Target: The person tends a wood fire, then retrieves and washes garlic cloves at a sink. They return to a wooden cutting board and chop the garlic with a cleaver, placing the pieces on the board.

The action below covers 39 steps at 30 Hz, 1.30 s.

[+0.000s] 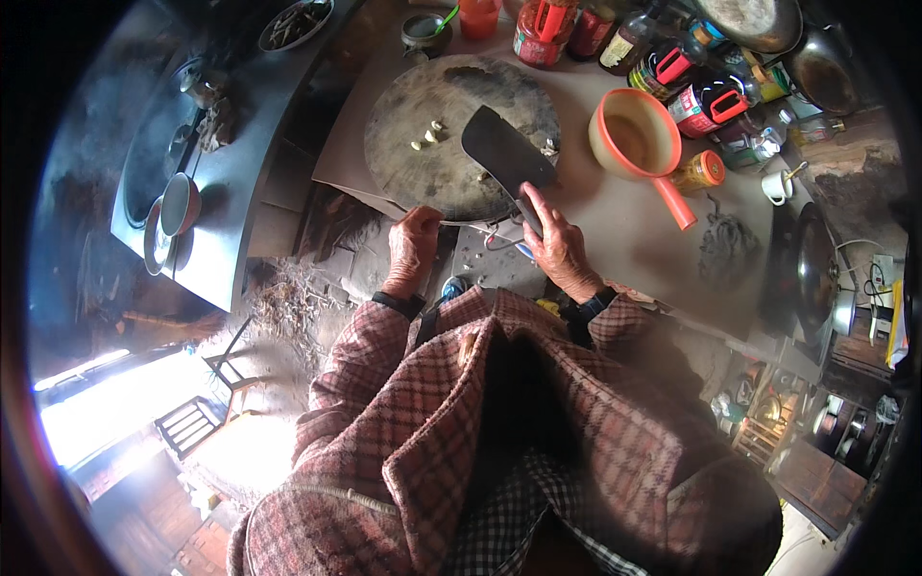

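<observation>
A dark-bladed cleaver [504, 147] lies tilted over the right part of a round wooden chopping block [403, 101]. My right hand [560, 245] is shut on its handle, with one finger stretched toward the blade. At the block's near left edge, my left hand [414, 248] rests with curled fingers; nothing shows in it, though its inner side is hidden. Several pale garlic cloves [431, 135] lie left of the blade, apart from it. Small pale scraps [549, 147] sit by the block's right rim.
An orange-rimmed ladle [637, 133], a yellow-filled jar [699, 171] and a grey rag [727, 237] are on the table [648, 252] to the right. Several sauce bottles [630, 43] and a small pot [426, 34] stand behind. Bowls [180, 204] sit on the left-hand stove [209, 259].
</observation>
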Each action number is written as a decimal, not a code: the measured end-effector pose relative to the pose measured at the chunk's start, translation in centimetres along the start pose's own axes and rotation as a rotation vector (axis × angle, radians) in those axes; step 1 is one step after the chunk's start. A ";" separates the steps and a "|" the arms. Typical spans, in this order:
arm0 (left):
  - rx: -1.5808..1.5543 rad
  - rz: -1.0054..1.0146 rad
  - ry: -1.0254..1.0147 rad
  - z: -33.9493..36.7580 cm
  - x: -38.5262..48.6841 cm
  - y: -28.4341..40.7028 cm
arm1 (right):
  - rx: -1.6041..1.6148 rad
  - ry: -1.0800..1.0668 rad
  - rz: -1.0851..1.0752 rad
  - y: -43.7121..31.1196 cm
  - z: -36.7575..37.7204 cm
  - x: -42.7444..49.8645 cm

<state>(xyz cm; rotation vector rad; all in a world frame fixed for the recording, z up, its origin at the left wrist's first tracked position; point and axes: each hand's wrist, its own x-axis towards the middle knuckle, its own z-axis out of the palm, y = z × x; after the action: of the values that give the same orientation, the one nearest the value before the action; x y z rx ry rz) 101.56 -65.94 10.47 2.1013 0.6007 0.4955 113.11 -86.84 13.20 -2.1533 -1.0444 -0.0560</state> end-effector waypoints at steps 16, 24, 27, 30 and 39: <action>0.164 0.194 -0.073 3.0 4.6 1.6 | 1.104 -0.347 0.766 0.6 -2.5 2.8; 0.430 0.475 -0.301 6.4 9.0 1.4 | 1.345 -0.274 0.921 1.0 -5.2 2.4; 0.311 0.655 -0.402 5.4 9.7 1.2 | 1.137 -0.269 0.888 1.5 -5.1 2.2; 0.209 0.580 -0.432 4.7 9.6 1.4 | 0.725 -0.312 0.726 1.6 -5.3 2.4; 0.332 0.332 -0.216 5.8 8.2 1.1 | 0.300 -0.391 0.473 -1.5 -7.1 3.4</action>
<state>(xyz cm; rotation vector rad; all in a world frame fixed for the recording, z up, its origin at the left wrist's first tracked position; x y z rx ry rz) 111.61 -65.43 9.29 2.5490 0.2175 0.3607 116.19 -88.46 20.45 -2.1145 -0.6637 0.7217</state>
